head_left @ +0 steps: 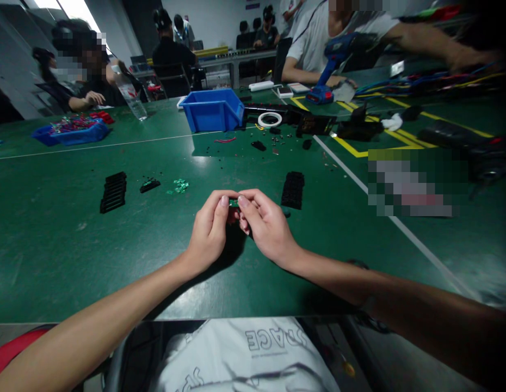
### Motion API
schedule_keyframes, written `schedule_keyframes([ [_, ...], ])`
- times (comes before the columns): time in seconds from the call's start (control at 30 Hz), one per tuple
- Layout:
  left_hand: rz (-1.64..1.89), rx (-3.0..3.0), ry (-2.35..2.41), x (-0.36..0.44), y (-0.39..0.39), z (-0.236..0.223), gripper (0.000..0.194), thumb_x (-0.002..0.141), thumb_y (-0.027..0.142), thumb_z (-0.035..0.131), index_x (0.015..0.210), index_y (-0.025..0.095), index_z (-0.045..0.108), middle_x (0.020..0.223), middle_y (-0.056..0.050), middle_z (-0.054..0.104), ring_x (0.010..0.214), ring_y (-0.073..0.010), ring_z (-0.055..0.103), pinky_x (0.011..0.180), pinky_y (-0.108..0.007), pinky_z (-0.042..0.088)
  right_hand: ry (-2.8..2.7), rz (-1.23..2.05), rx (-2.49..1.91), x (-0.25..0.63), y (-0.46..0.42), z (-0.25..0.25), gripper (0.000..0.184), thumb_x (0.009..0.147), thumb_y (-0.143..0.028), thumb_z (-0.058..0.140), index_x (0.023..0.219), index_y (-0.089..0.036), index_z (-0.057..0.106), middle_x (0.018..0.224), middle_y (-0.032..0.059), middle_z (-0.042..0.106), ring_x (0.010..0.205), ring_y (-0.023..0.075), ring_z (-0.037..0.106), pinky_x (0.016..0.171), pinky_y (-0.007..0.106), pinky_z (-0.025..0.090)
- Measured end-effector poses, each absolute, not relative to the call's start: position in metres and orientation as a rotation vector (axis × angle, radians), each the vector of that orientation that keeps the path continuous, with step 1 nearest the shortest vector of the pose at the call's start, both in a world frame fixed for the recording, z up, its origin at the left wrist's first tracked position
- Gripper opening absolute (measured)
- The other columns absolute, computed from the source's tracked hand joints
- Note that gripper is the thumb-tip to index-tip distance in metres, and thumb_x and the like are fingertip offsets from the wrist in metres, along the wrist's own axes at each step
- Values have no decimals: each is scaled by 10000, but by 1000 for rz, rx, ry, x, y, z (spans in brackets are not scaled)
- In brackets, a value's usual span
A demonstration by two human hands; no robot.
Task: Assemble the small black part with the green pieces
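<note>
Between the fingertips of my left hand and my right hand is a small green circuit board. Both hands pinch it from either side, thumbs on top, just above the table; my fingers hide most of it. Left of my hands lies a little pile of green boards. Farther left are a small black part with bits beside it and a row of black plastic strips. A block of black plastic pieces lies just beyond my right hand.
A blue bin stands ahead, with a white tape roll and scattered bits to its right. A shallow blue tray and a bottle are at the left. Across the table, a co-worker sits near a blue drill and wires.
</note>
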State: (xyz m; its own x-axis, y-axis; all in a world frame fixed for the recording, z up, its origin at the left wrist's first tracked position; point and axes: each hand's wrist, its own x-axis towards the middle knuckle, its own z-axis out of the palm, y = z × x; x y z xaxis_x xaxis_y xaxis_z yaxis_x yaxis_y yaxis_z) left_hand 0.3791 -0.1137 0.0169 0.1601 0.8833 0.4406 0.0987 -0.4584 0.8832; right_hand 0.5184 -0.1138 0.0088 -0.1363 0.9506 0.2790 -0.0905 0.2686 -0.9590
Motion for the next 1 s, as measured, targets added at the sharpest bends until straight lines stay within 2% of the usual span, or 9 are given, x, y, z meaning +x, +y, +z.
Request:
schedule_keyframes([
  [0.27,1425,1757,999,380,-116,15,305,1062,382,423,1117,182,647,945,-58,691,804,-142,638,717,-253,513,-1427,1059,-913,516,-115,7,300,1019,-492,497,1114,-228,602,789,9,606,690,153,592,579,276,456],
  [0.6,1526,1911,1023,381,-116,13,304,1072,359,396,1119,179,636,919,-49,651,784,-129,609,706,-241,506,-1485,930,-912,514,-119,7,275,1056,-433,442,1162,-219,576,857,38,637,813,180,645,633,297,478],
  [1.0,1555,1932,1015,383,-115,9,281,1076,329,391,1142,183,621,912,-37,640,764,-112,612,696,-225,503,-1524,836,-896,512,-117,4,244,1070,-384,423,1152,-207,569,858,35,629,821,169,637,647,293,470],
])
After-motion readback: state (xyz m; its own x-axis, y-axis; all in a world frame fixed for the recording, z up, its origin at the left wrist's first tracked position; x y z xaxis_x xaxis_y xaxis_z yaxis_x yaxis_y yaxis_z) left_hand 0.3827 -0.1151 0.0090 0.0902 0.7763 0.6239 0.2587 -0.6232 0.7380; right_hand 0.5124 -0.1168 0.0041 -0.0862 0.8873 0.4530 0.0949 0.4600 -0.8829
